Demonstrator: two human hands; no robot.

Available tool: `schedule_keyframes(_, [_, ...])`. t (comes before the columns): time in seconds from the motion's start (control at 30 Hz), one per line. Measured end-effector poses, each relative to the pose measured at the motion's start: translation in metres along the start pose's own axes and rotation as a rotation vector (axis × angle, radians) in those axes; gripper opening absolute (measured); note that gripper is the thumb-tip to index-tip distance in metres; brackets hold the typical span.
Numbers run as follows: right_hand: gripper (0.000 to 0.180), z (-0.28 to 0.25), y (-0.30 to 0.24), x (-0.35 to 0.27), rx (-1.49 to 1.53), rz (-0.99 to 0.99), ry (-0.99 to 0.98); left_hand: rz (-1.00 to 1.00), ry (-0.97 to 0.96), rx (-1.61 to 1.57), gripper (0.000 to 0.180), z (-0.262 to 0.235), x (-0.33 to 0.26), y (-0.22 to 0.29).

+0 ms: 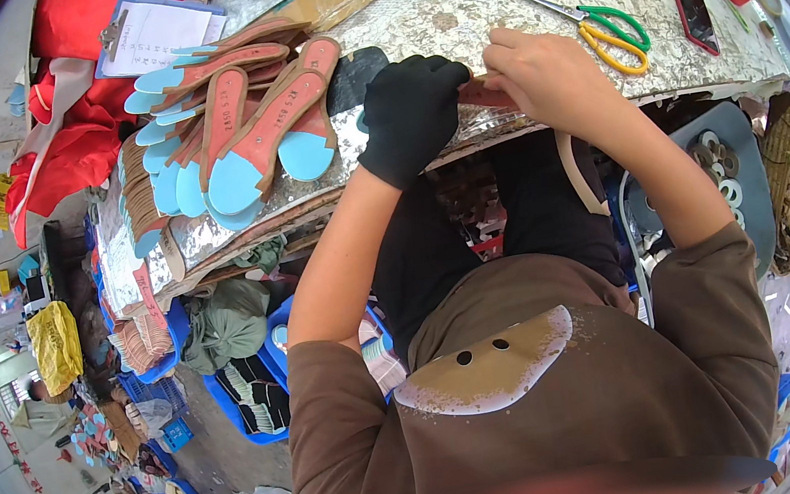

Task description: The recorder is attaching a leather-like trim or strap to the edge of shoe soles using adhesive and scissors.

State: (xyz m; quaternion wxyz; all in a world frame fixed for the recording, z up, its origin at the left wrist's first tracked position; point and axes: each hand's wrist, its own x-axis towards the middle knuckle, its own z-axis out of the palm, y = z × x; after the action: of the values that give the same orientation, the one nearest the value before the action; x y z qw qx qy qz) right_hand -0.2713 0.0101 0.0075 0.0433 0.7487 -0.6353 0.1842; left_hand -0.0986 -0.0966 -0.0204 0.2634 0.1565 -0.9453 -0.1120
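left hand point(417, 114) and right hand point(545, 74) grip a reddish piece point(484, 93) (mostly hidden by them) between piled insoles point(279, 120) and scissors point(582, 15).

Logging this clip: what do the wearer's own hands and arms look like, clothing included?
The left hand wears a plain black glove ending at the wrist; the right hand is bare. Both forearms are uncovered below short, loose brown sleeves, which end around the elbows. No watch or bracelet shows on either wrist.
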Motion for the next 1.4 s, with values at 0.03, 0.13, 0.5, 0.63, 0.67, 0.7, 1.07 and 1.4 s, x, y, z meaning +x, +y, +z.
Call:
schedule_keyframes(0.03, [0.013,-0.002,0.004,-0.004,0.007,-0.005,0.014,0.0,-0.002,-0.001,0.02,0.001,0.0,0.001])
schedule_keyframes(0.13, [0.013,-0.006,0.023,-0.019,0.059,-0.035,0.035,0.008,-0.028,0.026,0.018,0.0,0.002,-0.001])
schedule_keyframes(0.5, [0.012,0.014,0.03,-0.034,0.278,-0.02,0.193,0.132,-0.305,0.227,0.02,0.021,0.035,0.019])
schedule_keyframes(0.63, [0.026,-0.004,0.035,-0.044,0.61,0.273,-0.026,0.105,-0.426,0.047,0.029,0.005,0.028,0.026])
schedule_keyframes(0.67, [0.035,-0.002,0.034,-0.049,0.777,0.314,-0.026,0.083,-0.465,0.042,0.033,-0.007,0.02,0.029])
schedule_keyframes(0.7, [0.035,-0.004,0.033,-0.055,0.784,0.312,-0.035,0.073,-0.469,0.04,0.033,-0.018,0.012,0.033])
schedule_keyframes(1.07, [0.015,0.02,-0.018,-0.058,1.495,0.429,0.265,-0.663,-0.111,-0.699,0.021,-0.071,-0.083,0.046])
schedule_keyframes(1.4, [0.01,0.019,-0.11,-0.018,1.205,0.224,0.289,-0.758,0.71,-1.032,0.023,-0.049,-0.095,0.075])
